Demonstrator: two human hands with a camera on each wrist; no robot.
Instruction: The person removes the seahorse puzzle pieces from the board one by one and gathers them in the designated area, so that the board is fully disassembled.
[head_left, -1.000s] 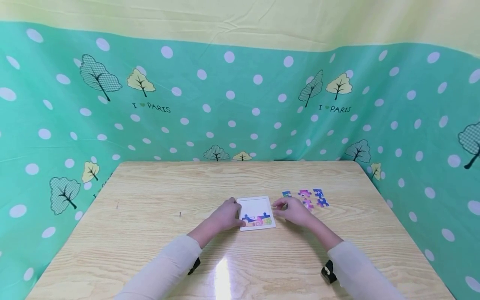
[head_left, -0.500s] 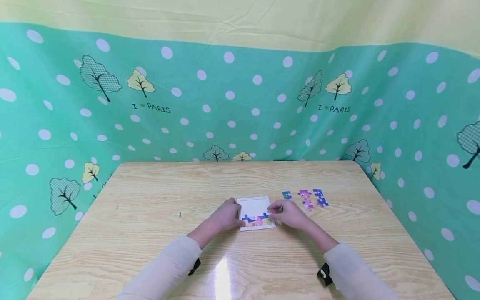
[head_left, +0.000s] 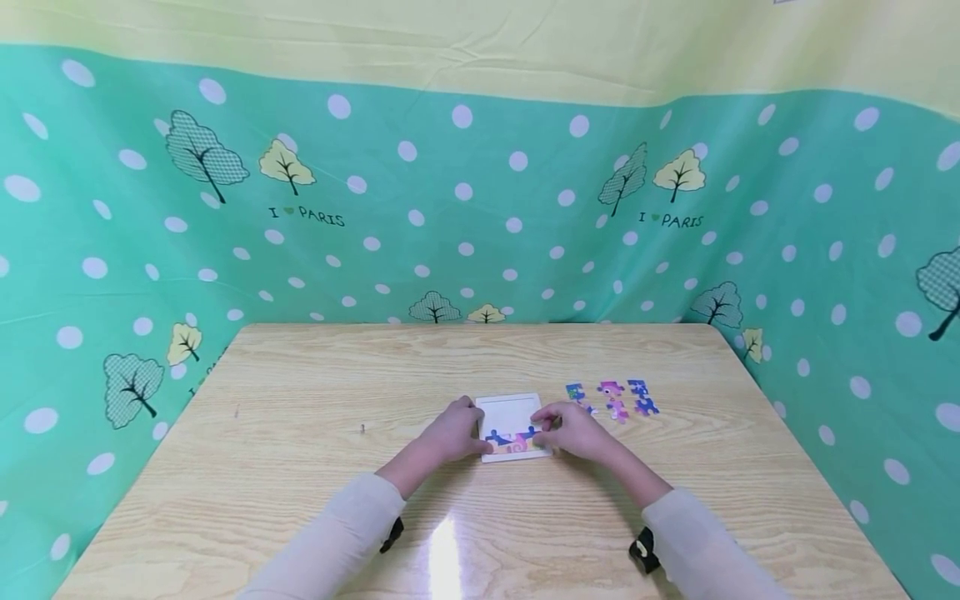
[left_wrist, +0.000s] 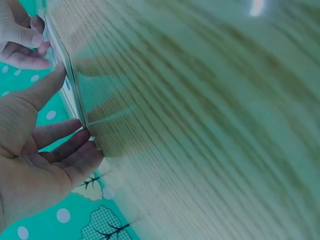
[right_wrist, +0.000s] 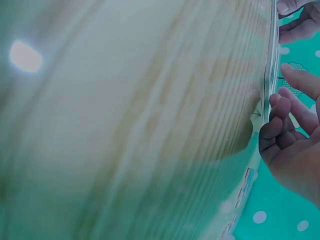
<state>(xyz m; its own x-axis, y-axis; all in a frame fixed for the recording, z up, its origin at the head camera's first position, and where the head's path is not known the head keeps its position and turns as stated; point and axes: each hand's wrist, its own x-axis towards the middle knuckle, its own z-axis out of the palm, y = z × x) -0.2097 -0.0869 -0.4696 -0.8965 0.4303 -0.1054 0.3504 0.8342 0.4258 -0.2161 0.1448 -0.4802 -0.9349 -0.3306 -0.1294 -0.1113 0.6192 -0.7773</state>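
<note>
A white puzzle tray (head_left: 508, 408) lies on the table in the head view, with a joined row of puzzle pieces (head_left: 510, 442) along its near side. My left hand (head_left: 453, 429) grips the tray's left side, thumb at the near corner and fingers at the far part of that edge. My right hand (head_left: 573, 429) reaches over the tray's right side, thumb and forefinger at the right end of the row. Its thumb covers part of the end piece. Whether it pinches a piece is hidden; in the right wrist view the right hand's fingers (right_wrist: 280, 107) are partly curled.
Several loose puzzle pieces (head_left: 611, 389) lie on the table right of the tray, one partly behind my right hand. The wooden table (head_left: 337, 367) meets a green dotted cloth (head_left: 465, 217) at its back and sides. Dark wrist straps (head_left: 643, 550) show below the sleeves.
My right hand has moved left, from beside the tray to over its right side, at the end of the row. My left hand has kept its hold on the tray.
</note>
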